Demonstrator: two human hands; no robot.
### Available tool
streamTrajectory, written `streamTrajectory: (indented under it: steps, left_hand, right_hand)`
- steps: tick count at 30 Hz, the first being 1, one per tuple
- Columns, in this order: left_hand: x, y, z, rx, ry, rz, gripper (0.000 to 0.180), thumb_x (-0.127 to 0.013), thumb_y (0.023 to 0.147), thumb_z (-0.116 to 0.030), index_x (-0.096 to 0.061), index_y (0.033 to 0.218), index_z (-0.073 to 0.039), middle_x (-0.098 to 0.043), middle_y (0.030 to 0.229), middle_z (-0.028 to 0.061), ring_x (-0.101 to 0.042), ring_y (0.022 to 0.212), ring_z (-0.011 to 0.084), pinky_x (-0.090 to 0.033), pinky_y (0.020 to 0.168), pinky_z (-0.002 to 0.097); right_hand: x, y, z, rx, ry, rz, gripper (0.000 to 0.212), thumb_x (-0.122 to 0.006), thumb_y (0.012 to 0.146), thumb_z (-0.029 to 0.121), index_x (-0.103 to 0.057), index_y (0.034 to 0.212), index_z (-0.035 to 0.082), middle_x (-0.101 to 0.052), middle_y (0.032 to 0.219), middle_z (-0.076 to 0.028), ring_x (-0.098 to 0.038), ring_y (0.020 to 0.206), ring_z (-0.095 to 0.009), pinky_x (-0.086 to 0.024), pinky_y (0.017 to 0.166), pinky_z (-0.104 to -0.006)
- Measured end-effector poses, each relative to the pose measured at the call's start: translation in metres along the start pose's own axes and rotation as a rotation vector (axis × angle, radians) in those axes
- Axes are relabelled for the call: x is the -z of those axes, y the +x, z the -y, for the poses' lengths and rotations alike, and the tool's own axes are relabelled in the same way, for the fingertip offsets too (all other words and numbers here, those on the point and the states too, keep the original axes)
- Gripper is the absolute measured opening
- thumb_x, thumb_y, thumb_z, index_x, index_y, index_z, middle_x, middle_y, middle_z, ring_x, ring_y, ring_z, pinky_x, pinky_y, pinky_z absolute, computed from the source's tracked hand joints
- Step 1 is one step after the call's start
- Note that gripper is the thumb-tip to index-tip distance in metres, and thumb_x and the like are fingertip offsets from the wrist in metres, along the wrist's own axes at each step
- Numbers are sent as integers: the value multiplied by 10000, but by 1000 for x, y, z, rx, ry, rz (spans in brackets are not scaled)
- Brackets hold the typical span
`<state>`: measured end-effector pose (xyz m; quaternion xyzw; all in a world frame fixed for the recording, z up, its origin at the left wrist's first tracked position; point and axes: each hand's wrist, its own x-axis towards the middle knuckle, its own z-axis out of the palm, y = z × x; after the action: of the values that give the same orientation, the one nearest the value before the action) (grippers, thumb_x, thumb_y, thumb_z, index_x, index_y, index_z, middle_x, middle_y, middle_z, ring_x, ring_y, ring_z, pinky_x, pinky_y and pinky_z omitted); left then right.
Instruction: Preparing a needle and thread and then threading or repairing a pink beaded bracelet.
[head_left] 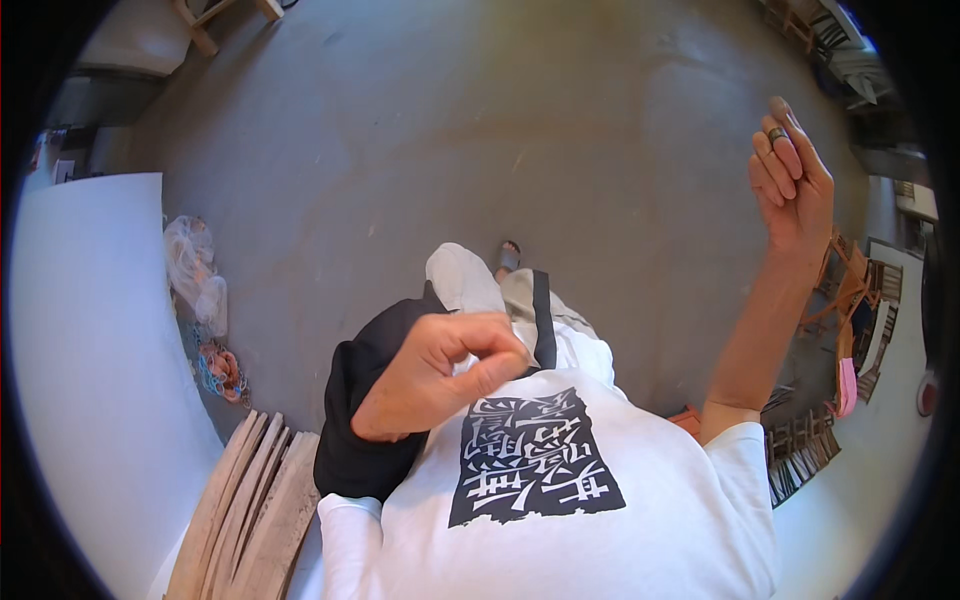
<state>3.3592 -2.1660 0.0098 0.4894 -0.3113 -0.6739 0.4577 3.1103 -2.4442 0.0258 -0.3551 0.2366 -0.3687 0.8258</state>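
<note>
Far L: white panel (90, 330), w/ clear plastic (190, 262) & a tangle of blue/orange cord (222, 370) on the floor (330, 160) just beside it; wood planks (238, 510) lean below. Next, black sleeve (372, 400) on the L arm. L hand (443, 372) out in front of the chest, fingers curled, thumb & forefinger tips together; can't tell if a tiny thing is btwn them. Shoe (510, 256) shows past the light trousers. White T-shirt (665, 490) w/ dark print is on the body, lower ctr, right under L hand. Far R: R hand (790, 180) raised well apart from L, fingers bent twd palm, ring (777, 133) on one; can't tell if tips meet or hold anything. Wooden chair (852, 285) nr R forearm, pink cloth (847, 387) below it
</note>
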Motion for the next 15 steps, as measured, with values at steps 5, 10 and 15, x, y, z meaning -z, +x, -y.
streamTrajectory:
  steps: [5,10,15]
  left_hand:
    - [38,67,-34,-65,-140,261,79,-605,863,-26,-646,855,41,-549,761,30,-476,724,105,-382,681,248]
    - [86,137,-74,-21,-214,391,60,-642,825,-12,-690,854,9,-575,780,30,-492,730,108,-380,674,253]
    - [125,203,-129,-31,-75,331,43,-647,795,32,-671,777,1,-555,736,6,-479,705,75,-354,634,230]
  right_hand:
    - [2,67,0,39,-94,-127,122,-414,977,77,-475,1037,-10,-328,592,25,-282,435,-57,-242,366,-200]
    - [23,113,-24,88,160,-292,103,-408,978,64,-472,1013,-9,-322,590,17,-283,430,-61,-234,354,-203]
    - [19,146,-5,204,279,-465,91,-402,972,32,-460,1021,-18,-338,596,3,-289,435,-66,-241,349,-211]
